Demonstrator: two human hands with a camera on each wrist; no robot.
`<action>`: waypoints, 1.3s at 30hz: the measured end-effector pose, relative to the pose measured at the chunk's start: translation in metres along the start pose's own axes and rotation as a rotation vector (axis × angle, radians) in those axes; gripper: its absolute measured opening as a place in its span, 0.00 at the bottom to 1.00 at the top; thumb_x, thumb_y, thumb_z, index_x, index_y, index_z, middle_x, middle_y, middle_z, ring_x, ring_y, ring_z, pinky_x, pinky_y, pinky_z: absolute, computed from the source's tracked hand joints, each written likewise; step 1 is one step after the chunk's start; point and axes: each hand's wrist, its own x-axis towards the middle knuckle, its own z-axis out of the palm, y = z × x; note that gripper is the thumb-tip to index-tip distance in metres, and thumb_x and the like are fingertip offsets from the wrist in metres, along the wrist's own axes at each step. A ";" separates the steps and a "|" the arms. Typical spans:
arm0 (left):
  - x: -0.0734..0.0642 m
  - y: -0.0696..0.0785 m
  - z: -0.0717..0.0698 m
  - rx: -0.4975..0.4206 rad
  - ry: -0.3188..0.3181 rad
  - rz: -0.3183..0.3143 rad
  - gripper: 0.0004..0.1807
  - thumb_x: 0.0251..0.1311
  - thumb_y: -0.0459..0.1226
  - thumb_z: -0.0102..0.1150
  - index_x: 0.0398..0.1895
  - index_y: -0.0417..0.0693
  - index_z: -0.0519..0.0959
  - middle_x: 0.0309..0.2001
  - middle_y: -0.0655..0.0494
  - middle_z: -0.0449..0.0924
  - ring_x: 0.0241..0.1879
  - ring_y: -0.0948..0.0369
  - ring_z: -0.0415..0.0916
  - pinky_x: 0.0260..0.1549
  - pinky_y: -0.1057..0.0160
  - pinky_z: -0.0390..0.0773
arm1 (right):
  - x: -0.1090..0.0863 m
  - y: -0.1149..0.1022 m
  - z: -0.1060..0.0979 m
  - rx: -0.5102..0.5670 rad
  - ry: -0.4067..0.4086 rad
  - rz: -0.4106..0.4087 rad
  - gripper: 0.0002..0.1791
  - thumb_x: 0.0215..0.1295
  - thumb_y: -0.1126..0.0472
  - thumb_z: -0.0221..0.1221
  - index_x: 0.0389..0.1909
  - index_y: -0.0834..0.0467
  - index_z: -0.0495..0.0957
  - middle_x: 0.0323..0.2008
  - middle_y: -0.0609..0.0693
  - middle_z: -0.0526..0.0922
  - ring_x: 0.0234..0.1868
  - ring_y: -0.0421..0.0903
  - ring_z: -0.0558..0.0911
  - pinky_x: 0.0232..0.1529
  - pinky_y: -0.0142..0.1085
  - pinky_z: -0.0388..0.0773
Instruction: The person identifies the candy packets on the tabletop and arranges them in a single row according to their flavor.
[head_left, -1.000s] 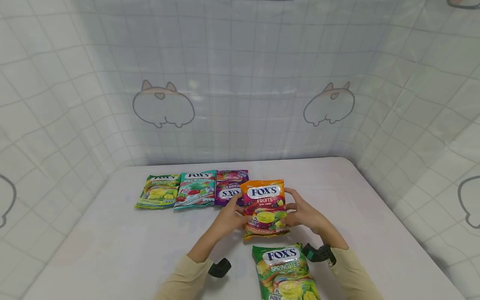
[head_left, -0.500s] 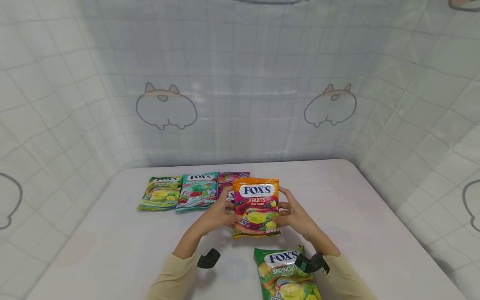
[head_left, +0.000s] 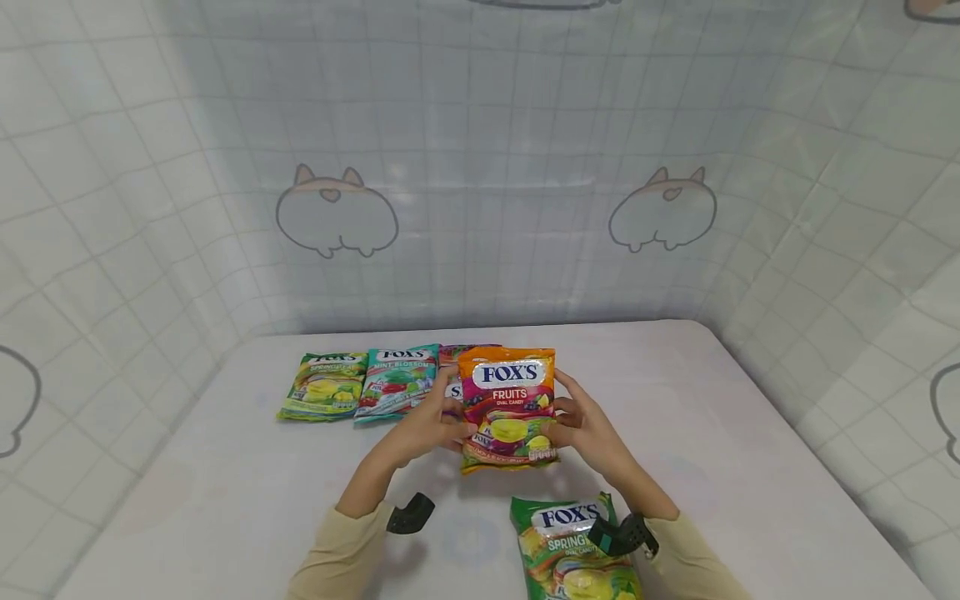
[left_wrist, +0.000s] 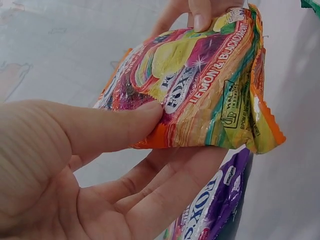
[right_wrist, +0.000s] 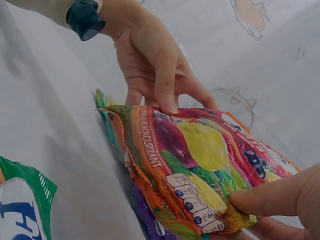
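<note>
Both hands, left hand (head_left: 431, 427) and right hand (head_left: 585, 429), pinch the orange candy bag (head_left: 508, 408) by its sides, raised over the worktop (head_left: 225, 500) beside the purple bag (left_wrist: 215, 210). Placement appears under way; lowering it level into the row seems next.

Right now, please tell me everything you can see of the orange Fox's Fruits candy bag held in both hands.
The orange Fox's Fruits candy bag is a glossy, crinkled plastic pouch printed with a white-and-blue logo, fruit pictures and "Lemon & Blackcurrant" along its bottom edge. It looks sealed and full. It is held raised above the white table, front towards the head camera, partly covering a purple bag behind. The left hand pinches its left edge and the right hand its right edge, thumbs in front.
</note>
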 end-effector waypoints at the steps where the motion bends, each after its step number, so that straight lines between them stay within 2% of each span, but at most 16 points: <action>1: 0.000 0.000 0.000 0.002 0.001 0.003 0.46 0.61 0.30 0.62 0.72 0.53 0.41 0.48 0.34 0.72 0.39 0.47 0.81 0.36 0.42 0.80 | 0.000 0.000 0.000 0.003 -0.001 -0.005 0.43 0.64 0.65 0.62 0.75 0.50 0.50 0.51 0.59 0.79 0.45 0.54 0.81 0.43 0.45 0.81; 17: -0.002 -0.002 0.002 0.011 0.003 0.012 0.42 0.63 0.27 0.56 0.72 0.53 0.42 0.52 0.33 0.71 0.46 0.44 0.78 0.35 0.48 0.82 | 0.001 0.006 0.004 -0.018 0.026 -0.006 0.42 0.65 0.66 0.60 0.76 0.51 0.51 0.47 0.57 0.79 0.40 0.51 0.80 0.39 0.44 0.82; 21: -0.001 -0.002 0.005 0.016 0.005 0.006 0.43 0.62 0.26 0.55 0.72 0.54 0.42 0.52 0.32 0.70 0.45 0.44 0.78 0.35 0.48 0.82 | -0.001 0.011 0.003 -0.014 0.048 -0.002 0.42 0.64 0.68 0.60 0.76 0.52 0.51 0.47 0.56 0.80 0.40 0.51 0.81 0.38 0.44 0.82; 26: -0.003 -0.003 0.008 0.028 0.031 -0.014 0.44 0.61 0.25 0.56 0.73 0.52 0.42 0.52 0.32 0.70 0.44 0.45 0.79 0.33 0.48 0.82 | -0.002 0.016 0.004 -0.004 0.018 -0.007 0.42 0.65 0.68 0.59 0.76 0.54 0.49 0.48 0.59 0.79 0.41 0.53 0.81 0.39 0.45 0.82; 30: -0.002 -0.004 0.009 0.042 0.034 -0.012 0.43 0.61 0.25 0.56 0.72 0.51 0.42 0.52 0.31 0.70 0.43 0.45 0.79 0.33 0.48 0.82 | -0.004 0.009 0.005 -0.019 0.012 -0.009 0.42 0.65 0.69 0.58 0.76 0.57 0.48 0.47 0.60 0.78 0.41 0.53 0.81 0.40 0.46 0.82; 34: -0.002 -0.003 0.007 0.052 0.050 -0.022 0.43 0.62 0.25 0.57 0.72 0.51 0.42 0.52 0.31 0.70 0.43 0.45 0.79 0.32 0.49 0.82 | -0.002 0.007 0.005 -0.024 0.006 -0.022 0.41 0.65 0.69 0.58 0.76 0.57 0.49 0.48 0.61 0.78 0.42 0.53 0.81 0.40 0.45 0.82; 39: -0.001 -0.004 0.007 0.047 0.045 -0.025 0.43 0.62 0.26 0.57 0.72 0.51 0.42 0.52 0.31 0.70 0.42 0.45 0.80 0.33 0.49 0.82 | 0.002 0.014 0.006 -0.025 0.022 -0.020 0.41 0.64 0.69 0.59 0.76 0.54 0.51 0.47 0.60 0.79 0.42 0.53 0.82 0.39 0.44 0.82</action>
